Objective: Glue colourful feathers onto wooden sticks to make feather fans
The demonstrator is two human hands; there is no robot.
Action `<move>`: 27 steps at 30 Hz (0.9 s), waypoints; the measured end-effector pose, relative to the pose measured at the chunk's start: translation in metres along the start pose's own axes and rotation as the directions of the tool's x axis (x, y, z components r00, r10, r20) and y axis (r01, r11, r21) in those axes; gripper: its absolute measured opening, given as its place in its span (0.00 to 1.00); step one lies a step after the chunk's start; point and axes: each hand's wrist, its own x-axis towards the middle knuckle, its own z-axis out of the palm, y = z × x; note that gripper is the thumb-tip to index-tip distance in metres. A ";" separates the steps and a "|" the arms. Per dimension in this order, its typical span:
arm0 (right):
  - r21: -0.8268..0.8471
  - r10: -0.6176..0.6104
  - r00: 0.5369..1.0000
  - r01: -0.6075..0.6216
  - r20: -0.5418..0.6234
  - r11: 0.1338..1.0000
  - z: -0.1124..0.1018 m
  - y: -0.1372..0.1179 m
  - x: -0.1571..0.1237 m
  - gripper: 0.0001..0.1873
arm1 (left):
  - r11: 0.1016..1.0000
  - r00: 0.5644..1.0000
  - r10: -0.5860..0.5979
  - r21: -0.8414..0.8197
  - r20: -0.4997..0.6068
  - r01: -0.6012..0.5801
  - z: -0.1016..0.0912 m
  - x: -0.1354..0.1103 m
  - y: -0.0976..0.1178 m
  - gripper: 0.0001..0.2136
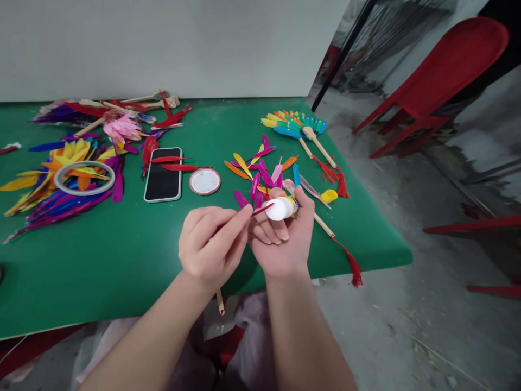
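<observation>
L hand (214,247) has a thin dark-red strip (262,210) pinched betw. thumb & fingers; its far tip is at the white end of the bottle (280,209). R hand (285,247), palm up, grips that bottle w/ fingers & thumb curled round it. Bottle: small, smooth, plain white at the end facing the L hand, w/ a bit of yellow & a dark patch near the R thumb (rest hidden by fingers, so can't read any label). Strip: narrow, straight, deep red, approx. level w/ the bottle.

Just beyond the R hand: loose feathers (265,175), mostly magenta, some yellow & orange; to its right, a small yellow cap (329,196). Beyond the L hand: a round lid (204,181), whitish w/ red rim, & a phone (163,182), dark screen, w/ red feathers (185,168) across its edge.
</observation>
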 end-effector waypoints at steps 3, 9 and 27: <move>-0.024 -0.010 0.998 0.008 -0.060 1.000 0.000 0.000 0.000 0.23 | 0.999 0.998 0.025 -0.036 0.052 -0.024 0.001 -0.001 0.002 0.13; -0.057 -0.011 0.999 0.008 -0.044 0.998 -0.002 -0.003 0.000 0.22 | 1.000 1.000 0.003 -0.031 0.030 -0.003 0.001 0.000 0.001 0.12; -0.024 0.000 0.999 -0.001 -0.054 1.000 -0.001 0.000 0.001 0.22 | 1.000 0.999 0.025 0.017 0.028 -0.025 0.002 0.000 -0.004 0.12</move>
